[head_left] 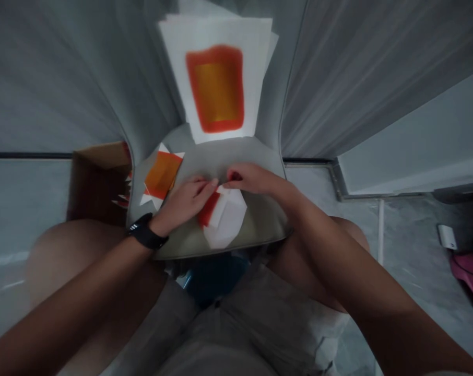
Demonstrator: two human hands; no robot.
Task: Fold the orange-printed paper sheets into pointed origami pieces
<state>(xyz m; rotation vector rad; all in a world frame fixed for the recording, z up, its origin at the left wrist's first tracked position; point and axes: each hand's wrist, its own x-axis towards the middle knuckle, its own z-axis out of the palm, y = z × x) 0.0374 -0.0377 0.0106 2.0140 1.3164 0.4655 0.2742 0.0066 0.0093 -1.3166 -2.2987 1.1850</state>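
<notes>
A partly folded white and red paper (229, 216) lies on the grey chair seat (260, 211), near its front edge. My left hand (185, 202), with a black band on the wrist, rests over the paper's red left part, fingers stretched toward its top edge. At that same top edge, my right hand (249, 178) has its thumb and forefinger pinched on the paper's upper corner. To the left on the seat lies a folded orange and red paper piece (162, 176) with white pointed corners.
White sheets (254, 78) with a red and orange print lean against the chair back (142, 78). An open cardboard box (95, 183) stands left of the chair, with folded papers inside. A pink object (471, 279) lies on the floor at right.
</notes>
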